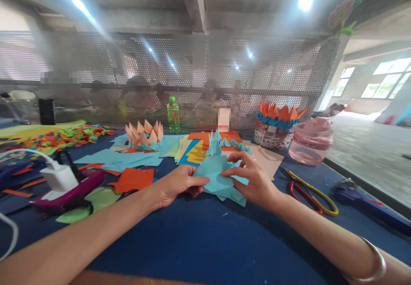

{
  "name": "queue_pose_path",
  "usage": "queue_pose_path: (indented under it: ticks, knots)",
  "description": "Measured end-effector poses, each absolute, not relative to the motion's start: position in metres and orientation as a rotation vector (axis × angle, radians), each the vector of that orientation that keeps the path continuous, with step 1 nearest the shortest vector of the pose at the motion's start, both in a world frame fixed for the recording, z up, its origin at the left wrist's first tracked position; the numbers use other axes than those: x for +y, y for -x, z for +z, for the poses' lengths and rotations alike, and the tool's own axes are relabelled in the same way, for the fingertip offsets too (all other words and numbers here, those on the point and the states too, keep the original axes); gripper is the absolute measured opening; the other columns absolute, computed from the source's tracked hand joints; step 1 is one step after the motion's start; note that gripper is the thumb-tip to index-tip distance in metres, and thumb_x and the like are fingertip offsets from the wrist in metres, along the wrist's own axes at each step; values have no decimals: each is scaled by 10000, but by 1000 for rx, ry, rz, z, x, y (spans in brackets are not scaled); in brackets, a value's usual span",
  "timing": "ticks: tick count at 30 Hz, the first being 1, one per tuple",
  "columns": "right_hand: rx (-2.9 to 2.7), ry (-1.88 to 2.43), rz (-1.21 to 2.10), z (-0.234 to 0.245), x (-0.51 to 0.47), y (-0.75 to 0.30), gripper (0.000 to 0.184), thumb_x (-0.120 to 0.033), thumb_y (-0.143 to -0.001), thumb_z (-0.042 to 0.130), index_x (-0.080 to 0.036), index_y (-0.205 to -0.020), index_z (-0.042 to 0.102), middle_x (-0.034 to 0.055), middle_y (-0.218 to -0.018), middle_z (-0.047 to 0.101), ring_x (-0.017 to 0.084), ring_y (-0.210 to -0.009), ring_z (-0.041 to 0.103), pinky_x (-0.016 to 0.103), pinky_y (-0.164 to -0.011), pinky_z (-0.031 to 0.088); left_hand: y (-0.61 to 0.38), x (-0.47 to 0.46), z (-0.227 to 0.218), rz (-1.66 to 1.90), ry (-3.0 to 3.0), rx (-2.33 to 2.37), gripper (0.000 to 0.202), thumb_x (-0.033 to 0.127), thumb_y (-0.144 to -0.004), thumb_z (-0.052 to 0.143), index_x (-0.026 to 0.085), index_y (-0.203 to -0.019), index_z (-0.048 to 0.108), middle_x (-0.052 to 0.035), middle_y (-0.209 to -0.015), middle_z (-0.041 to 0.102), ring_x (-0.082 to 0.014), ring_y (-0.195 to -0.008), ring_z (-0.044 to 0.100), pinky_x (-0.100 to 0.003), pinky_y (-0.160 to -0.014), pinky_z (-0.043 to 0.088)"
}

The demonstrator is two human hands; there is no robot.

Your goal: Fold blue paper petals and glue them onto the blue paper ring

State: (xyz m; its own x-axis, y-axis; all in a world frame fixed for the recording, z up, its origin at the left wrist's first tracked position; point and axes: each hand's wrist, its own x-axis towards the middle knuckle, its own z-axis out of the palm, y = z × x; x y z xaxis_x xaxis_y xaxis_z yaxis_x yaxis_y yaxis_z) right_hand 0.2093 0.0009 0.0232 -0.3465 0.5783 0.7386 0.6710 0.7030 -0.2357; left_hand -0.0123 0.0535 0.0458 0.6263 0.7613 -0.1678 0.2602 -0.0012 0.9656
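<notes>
A light blue sheet of paper (214, 169) is in front of me, raised a little above the table. My left hand (188, 180) grips its left edge, thumb on top and fingers underneath. Over the right side hovers my right hand (252, 178), its fingers curved and apart, index fingertip at or very near the paper. More light blue paper pieces (236, 195) lie just below. Behind the sheet stands a light blue folded-paper piece with points (214, 143), with a row of folded blue units (239, 144) to its right.
Scissors (313, 195) and a blue-handled tool (369, 203) lie at right, near a pink container (311, 141) and a basket (272, 135) holding orange folded paper. At left are a purple power strip (69, 191), a white charger (59, 176) and paper scraps (73, 137). A green bottle (174, 116) stands behind.
</notes>
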Motion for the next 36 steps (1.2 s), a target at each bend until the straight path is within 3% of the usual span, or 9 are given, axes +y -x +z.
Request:
queue_pose_path:
  ticks: [3,5,9,13,17,21,24,28,36]
  knots:
    - [-2166,954,-303,25,0,-211,234,-114,-815,557,-260,-889,724,56,-941,554,194,-903,520,366,-777,453,13,59,41,557,-1742,912,269,381,-713,663,145,-816,584,52,-554,523,-84,-475,456,-223,-499,341]
    - [-2241,978,-413,26,-2,-209,198,-145,-833,560,-242,-850,731,52,-844,565,183,-811,504,346,-734,428,14,64,36,652,-1879,951,371,376,-725,646,148,-998,542,58,-611,524,-94,-496,469,-228,-500,347]
    - [-2335,1051,-562,26,-6,-203,157,-177,-834,588,-214,-748,713,50,-781,575,179,-754,476,324,-685,366,17,64,31,966,-2267,1029,423,317,-754,636,187,-1116,461,14,-818,562,-117,-611,521,-273,-607,434]
    - [-2370,1066,-519,23,-7,-199,118,-199,-831,618,-200,-736,689,47,-791,581,173,-757,480,313,-695,346,15,47,38,1009,-2562,833,202,262,-793,625,194,-964,543,-12,-877,573,-145,-779,544,-291,-728,450]
    - [-2397,1005,-457,19,-8,-196,127,-227,-842,613,-190,-739,676,43,-782,599,166,-744,501,306,-689,349,10,35,38,741,-2687,644,211,281,-743,702,187,-898,593,-12,-880,605,-159,-819,564,-277,-738,446]
    - [-2405,1024,-281,17,-9,-195,60,-213,-811,643,-201,-777,691,39,-810,631,168,-772,541,298,-712,377,10,38,29,674,-2698,666,32,174,-824,599,176,-817,630,-6,-808,623,-142,-768,583,-252,-711,435]
    - [-2341,1108,48,16,-7,-197,60,-216,-781,678,-201,-837,692,27,-830,646,163,-810,568,279,-738,410,11,42,27,636,-2704,667,104,184,-841,587,174,-757,648,-7,-778,629,-143,-754,592,-250,-708,431]
    - [-2217,1210,426,16,-3,-202,132,-256,-767,687,-171,-865,669,1,-755,639,124,-696,561,233,-649,431,11,43,29,614,-2669,713,113,213,-835,606,171,-741,653,-7,-761,633,-143,-730,592,-250,-700,427]
    - [-2136,1249,614,12,3,-208,121,-279,-780,652,-158,-780,669,-21,-636,592,91,-564,507,201,-534,392,4,43,30,651,-2591,855,260,320,-874,549,156,-682,612,-2,-696,597,-132,-668,548,-238,-631,371]
